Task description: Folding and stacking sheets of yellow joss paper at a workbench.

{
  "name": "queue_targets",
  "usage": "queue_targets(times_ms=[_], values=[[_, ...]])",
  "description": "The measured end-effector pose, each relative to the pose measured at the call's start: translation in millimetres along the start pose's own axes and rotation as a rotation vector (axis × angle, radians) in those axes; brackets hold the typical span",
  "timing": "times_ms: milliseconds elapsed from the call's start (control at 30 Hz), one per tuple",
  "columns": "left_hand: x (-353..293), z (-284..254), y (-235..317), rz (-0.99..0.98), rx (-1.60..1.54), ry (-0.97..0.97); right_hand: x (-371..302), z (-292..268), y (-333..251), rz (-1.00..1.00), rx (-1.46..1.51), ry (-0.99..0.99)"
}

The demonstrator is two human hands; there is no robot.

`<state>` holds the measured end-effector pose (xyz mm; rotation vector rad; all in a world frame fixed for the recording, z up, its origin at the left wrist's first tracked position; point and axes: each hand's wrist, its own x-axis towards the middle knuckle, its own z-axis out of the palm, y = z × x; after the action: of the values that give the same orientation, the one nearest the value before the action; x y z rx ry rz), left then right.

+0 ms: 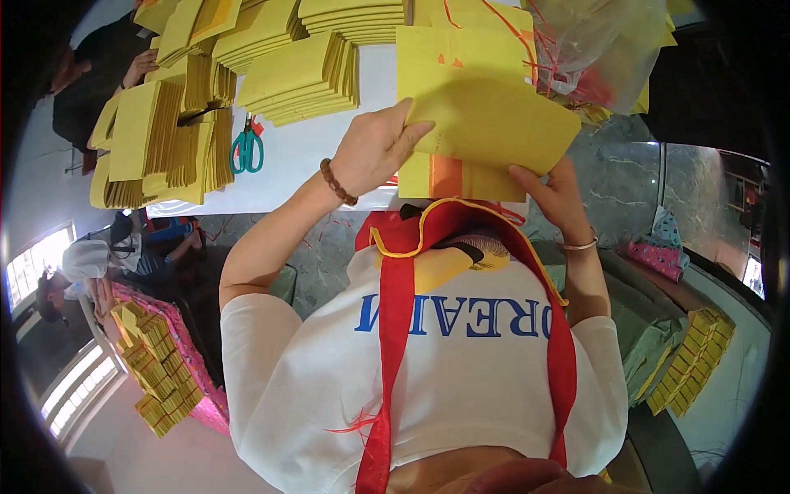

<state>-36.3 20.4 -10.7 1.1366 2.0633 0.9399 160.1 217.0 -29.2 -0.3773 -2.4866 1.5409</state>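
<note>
A sheet of yellow paper [498, 123] is raised at a slant over the near edge of the table. My left hand [374, 152], with a brown bead bracelet at the wrist, pinches its left edge between thumb and fingers. At its lower right corner, my right hand [559, 193] grips it, the thumb on the near edge and the other fingers mostly hidden behind. Under it lies more yellow paper [414, 177] with an orange patch [445, 177]. Left of my left hand are scissors [248, 151] with green handles, lying on the white table [288, 156].
Bundles of folded yellow paper [300, 78] and upright ones [136, 136] fill the table's left and far side. A clear plastic bag [613, 37] and red strings [514, 33] lie at far right. Another person's hand [141, 66] touches the bundles at far left.
</note>
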Motion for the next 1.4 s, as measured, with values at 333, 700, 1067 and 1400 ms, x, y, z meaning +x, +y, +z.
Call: queue_targets(times_ms=[333, 700, 1067, 1400], values=[[21, 9, -23, 0.015, -0.452, 0.073, 19, 19, -19, 0.162, 0.532, 0.249], [17, 13, -14, -0.112, -0.453, 0.152, 24, 16, -11, 0.288, 0.319, 0.255], [26, 6, -7, -0.220, -0.427, 0.132, 29, 19, -6, 0.301, 0.320, 0.298], [24, 7, -5, -0.198, -0.508, 0.153, 28, 21, -8, 0.324, 0.243, 0.338]])
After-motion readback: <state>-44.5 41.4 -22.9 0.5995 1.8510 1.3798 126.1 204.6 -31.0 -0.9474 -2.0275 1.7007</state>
